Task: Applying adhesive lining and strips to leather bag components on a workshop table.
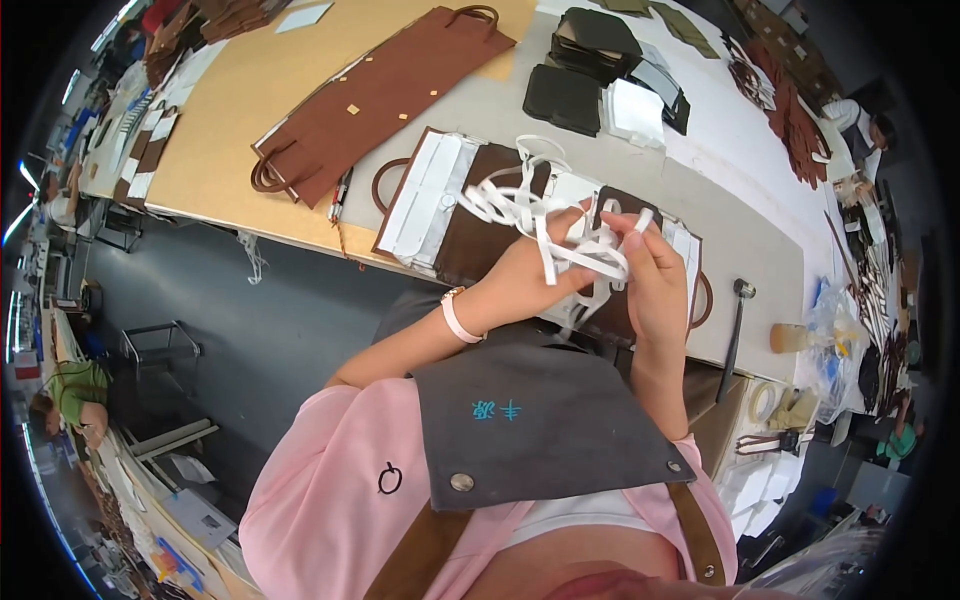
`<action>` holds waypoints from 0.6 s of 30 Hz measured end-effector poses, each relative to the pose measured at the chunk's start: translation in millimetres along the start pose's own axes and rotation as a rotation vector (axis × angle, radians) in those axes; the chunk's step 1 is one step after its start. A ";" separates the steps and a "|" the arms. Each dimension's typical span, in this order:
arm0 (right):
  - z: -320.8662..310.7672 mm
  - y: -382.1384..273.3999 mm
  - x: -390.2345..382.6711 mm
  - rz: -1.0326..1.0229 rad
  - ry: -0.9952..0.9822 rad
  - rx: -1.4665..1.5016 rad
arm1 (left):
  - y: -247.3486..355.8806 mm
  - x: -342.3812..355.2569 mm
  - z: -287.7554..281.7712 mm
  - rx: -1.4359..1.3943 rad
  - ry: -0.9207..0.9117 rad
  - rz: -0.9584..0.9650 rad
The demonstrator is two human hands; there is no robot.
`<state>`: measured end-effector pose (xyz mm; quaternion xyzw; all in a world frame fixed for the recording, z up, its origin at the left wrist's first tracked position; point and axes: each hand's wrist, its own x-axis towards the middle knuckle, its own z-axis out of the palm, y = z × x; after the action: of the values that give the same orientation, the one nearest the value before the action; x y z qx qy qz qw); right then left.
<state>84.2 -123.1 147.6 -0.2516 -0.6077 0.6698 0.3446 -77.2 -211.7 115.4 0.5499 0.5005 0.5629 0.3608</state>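
A tangled bundle of white flat strips (pixel 505 200) is held up in both hands over the table. My left hand (pixel 545 270) has its fingers closed on the bundle from the left and below. My right hand (pixel 655 265) pinches the strips near their right side, one short end sticking up between thumb and finger. Beneath the hands lies a brown bag piece (pixel 458 240) with white backing panels (pixel 415 197) and looped handles, spread flat at the table's front edge and partly hidden by the strips and my hands.
A long brown bag piece (pixel 380 100) lies upper left. Black pieces (pixel 560 100) and white pieces (pixel 630 112) are stacked upper right. A hammer (pixel 730 345) and amber container (pixel 790 338) are at right. Co-workers (pixel 80 395) (pixel 860 135) work at both sides.
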 end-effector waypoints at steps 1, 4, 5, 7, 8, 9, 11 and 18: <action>2.5 2.0 -0.3 -0.087 0.040 -0.051 | -3.6 3.4 -2.3 0.057 0.070 0.127; 3.8 -0.5 -3.4 -0.146 0.007 -0.045 | -1.6 2.4 -4.2 -0.331 0.236 -0.047; 7.2 -2.9 -6.5 -0.220 0.012 -0.043 | -2.0 2.4 -6.2 -0.327 0.240 -0.049; 6.4 -1.7 -11.7 -0.158 -0.013 -0.034 | -2.5 2.9 -10.5 -0.349 0.263 -0.083; 8.3 -0.8 -12.9 -0.091 -0.026 -0.081 | 4.6 2.9 -7.8 -0.356 0.262 -0.075; 10.5 0.0 -14.0 -0.023 -0.039 -0.128 | 3.1 1.3 -3.9 -0.356 0.265 -0.077; 15.4 -3.7 -12.4 -0.063 -0.039 -0.291 | -1.7 0.0 1.4 -0.277 0.270 0.062; 15.1 -10.0 -14.1 0.046 -0.043 -0.028 | 6.9 0.5 -7.2 -0.400 0.234 -0.046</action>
<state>83.3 -143.4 158.3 -0.2558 -0.6182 0.6743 0.3125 -83.3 -214.1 122.9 0.3868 0.4299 0.7024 0.4149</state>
